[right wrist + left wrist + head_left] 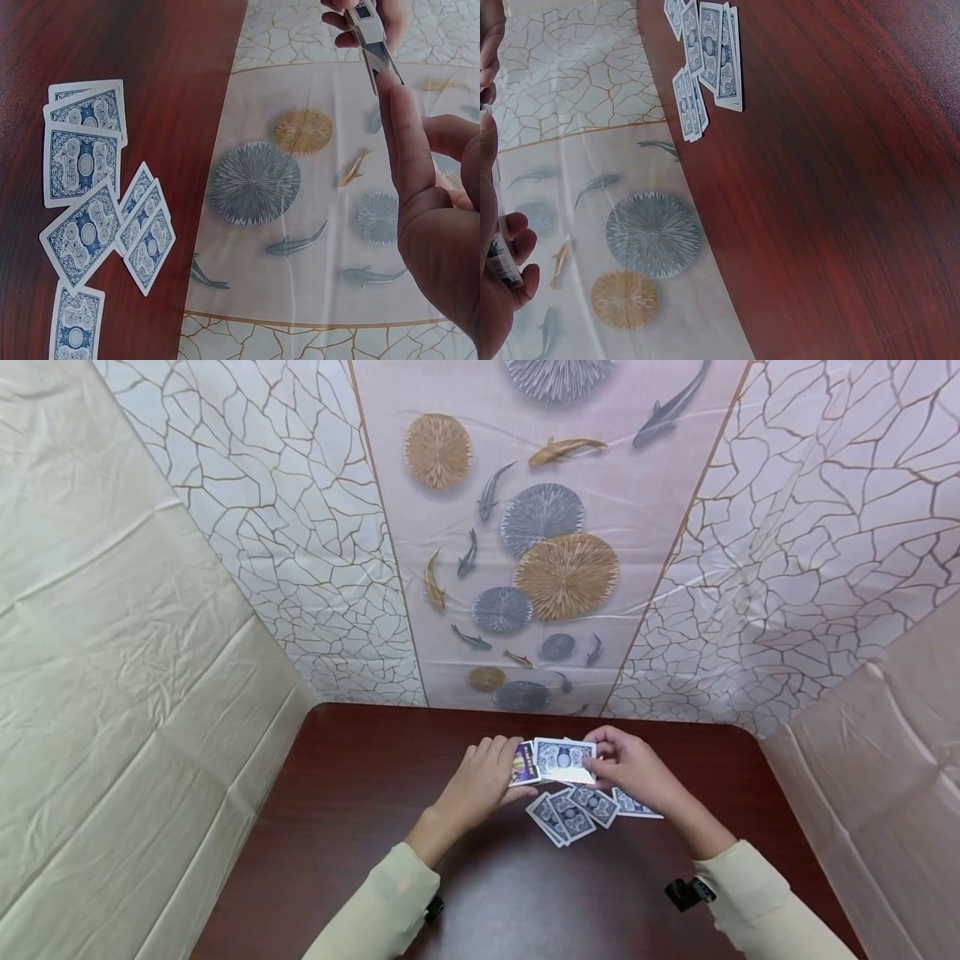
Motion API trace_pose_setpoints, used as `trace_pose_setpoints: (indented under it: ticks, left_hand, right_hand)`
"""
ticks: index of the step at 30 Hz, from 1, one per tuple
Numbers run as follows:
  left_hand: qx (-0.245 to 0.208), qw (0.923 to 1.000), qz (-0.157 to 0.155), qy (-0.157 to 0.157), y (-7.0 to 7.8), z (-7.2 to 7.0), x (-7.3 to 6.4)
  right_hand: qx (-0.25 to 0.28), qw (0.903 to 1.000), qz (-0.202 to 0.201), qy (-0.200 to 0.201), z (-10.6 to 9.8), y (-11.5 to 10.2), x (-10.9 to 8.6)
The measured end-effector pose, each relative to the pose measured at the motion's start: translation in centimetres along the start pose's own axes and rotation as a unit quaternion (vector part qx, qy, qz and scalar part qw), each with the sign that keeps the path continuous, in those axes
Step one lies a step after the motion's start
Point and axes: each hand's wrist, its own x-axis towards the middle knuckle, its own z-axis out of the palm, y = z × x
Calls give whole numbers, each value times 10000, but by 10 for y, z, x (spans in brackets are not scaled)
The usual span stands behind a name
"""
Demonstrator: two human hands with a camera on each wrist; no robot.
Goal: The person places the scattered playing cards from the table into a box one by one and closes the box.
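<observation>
Above the table — left hand, right hand, gripping cards

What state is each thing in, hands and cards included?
Left hand: gripping the purple-printed item.
Right hand: pinching a blue-backed card.
Purple-printed item: partly hidden.
Blue-backed card: patterned back showing.
Loose cards: on the table, backs up, mostly overlapping.
Patterned backdrop: hanging, creased.

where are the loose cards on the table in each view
Head: loose cards, lower part, right of centre.
Left wrist: loose cards, top, near the middle.
Right wrist: loose cards, left side.
Shared landmark: the fish-print cloth.
</observation>
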Motion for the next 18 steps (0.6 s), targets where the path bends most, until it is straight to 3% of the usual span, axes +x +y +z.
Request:
trace_pose_setpoints:
  ticks: [12, 18]
  left_hand:
    - [-172, 9998, 32, -65, -1, 0, -1]
    - [-296, 9995, 63, 63, -1, 3, -2]
  right_hand:
    - [30, 9991, 59, -420, -4, -7, 4]
    - [-45, 9984, 137, -545, -8, -8, 5]
